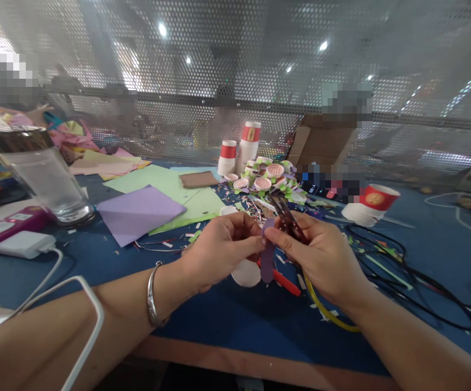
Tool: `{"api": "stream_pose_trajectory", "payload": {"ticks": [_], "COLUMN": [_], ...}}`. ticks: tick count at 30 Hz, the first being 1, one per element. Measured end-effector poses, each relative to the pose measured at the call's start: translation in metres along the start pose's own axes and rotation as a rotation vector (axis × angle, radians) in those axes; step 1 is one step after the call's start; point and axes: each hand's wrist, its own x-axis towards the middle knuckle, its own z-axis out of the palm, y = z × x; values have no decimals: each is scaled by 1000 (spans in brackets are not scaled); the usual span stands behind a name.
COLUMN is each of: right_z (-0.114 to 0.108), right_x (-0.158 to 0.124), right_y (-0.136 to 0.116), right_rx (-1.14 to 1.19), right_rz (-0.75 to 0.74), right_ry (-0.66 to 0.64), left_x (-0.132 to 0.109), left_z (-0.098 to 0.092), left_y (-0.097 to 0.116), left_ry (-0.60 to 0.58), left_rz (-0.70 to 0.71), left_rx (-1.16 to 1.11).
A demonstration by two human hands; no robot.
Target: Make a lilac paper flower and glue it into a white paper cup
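Fingertips meet near the centre of the frame over a narrow purple paper strip, pinched along its upper part by the left hand and right hand of a seated worker. A dark, scissor-like tool is also tucked into the right hand; whether its blades are parted cannot be told from here.

The work appears well advanced but unfinished. Just beyond the hands, a heap of small trimmed rounds, edged in green and purple, looks largely complete, while the held strip joins no visible piece. A broad purple sheet and green sheets at centre left, with stacked paper cups at upper centre, suggest supplies remain.

Clutter crowds the blue tabletop. A white disc and a red, pen-like tool lie below the strip, partly hidden by it. Black cables loop across the right; at left, near a drinking glass, a white cord crosses in front of the left forearm.
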Motion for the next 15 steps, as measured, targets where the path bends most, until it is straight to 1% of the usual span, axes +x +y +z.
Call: {"api": "stream_pose_trajectory", "payload": {"ticks": [3,7,10,15], "right_z": [0,1,1,1], "right_x": [-1,-2,-2,-2], "right_y": [2,5,4,4], "right_rx": [61,166,144,99], "right_rz": [19,92,120,98], "right_ry": [-19,-49,-58,-109], "left_x": [1,1,0,0], "left_z": [-1,-1,1,3], "left_y": [0,3,6,6], "left_ry": [36,73,65,39], "left_rz": [12,30,30,31], "left_rx": [-36,-143,-195,-221]}}
